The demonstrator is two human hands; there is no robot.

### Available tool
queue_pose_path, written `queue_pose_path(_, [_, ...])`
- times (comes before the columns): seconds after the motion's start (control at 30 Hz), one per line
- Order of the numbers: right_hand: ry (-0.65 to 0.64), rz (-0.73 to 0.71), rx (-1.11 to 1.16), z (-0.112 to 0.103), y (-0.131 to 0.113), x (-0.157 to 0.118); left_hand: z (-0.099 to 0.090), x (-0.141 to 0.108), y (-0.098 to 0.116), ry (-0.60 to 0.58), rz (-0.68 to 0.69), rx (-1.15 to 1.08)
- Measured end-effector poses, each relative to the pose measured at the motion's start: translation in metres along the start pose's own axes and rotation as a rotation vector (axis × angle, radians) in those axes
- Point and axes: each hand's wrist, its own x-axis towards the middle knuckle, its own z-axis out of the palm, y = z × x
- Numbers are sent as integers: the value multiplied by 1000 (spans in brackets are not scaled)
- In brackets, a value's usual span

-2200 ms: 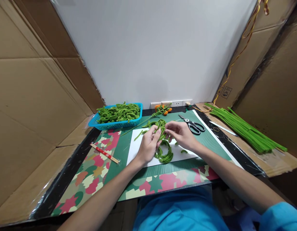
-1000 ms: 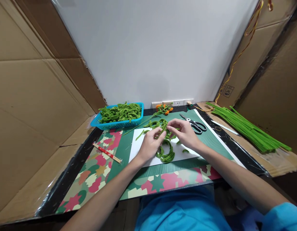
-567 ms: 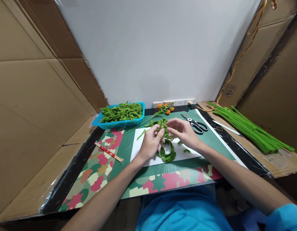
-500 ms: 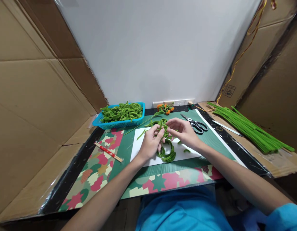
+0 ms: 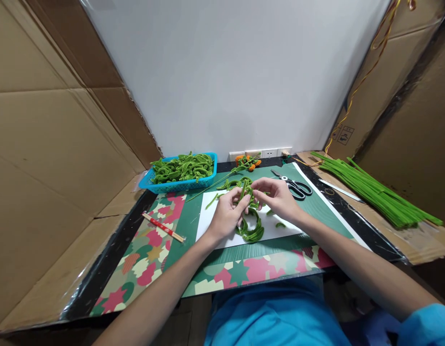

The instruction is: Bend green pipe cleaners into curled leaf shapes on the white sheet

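Above a white sheet [image 5: 208, 222], my left hand [image 5: 228, 211] is closed on a green fuzzy stem piece [image 5: 245, 187] that sticks up between its fingers. My right hand [image 5: 275, 196] is just to the right, its fingers bent and pressed together at the green piece; what exactly they pinch is too small to tell. Below the hands, a curled bundle of green fuzzy pieces [image 5: 256, 233] lies on the sheet. More green pieces [image 5: 235, 183] lie behind my hands, partly hidden by them. A short green scrap [image 5: 280, 225] rests to the right of the bundle.
A blue basket [image 5: 177, 186] full of green curled pieces stands at the back left. Orange flowers [image 5: 252, 162] lie behind the mat. Black-handled scissors [image 5: 298, 190] and long green stems [image 5: 374, 194] are at the right. Wrapped chopsticks [image 5: 163, 227] lie left. Cardboard walls flank the table.
My hands have shifted very slightly, with the fingers of my right hand a little changed in pose around the green piece. The things on the table have stayed in place.
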Motion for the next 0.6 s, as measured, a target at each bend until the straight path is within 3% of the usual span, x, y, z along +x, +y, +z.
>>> queue_pose_path(0.33, [-103, -128, -190, -6, -12, -4, -5, 1, 10, -97, -241, -347])
queue_pose_path(0.5, [-147, -379, -527, -13, -7, -3, -4, 2, 10, -105, -292, -357])
queue_pose_path(0.6, [-189, -468, -619, -15, -5, -2, -4, 2, 12, -89, -290, -342])
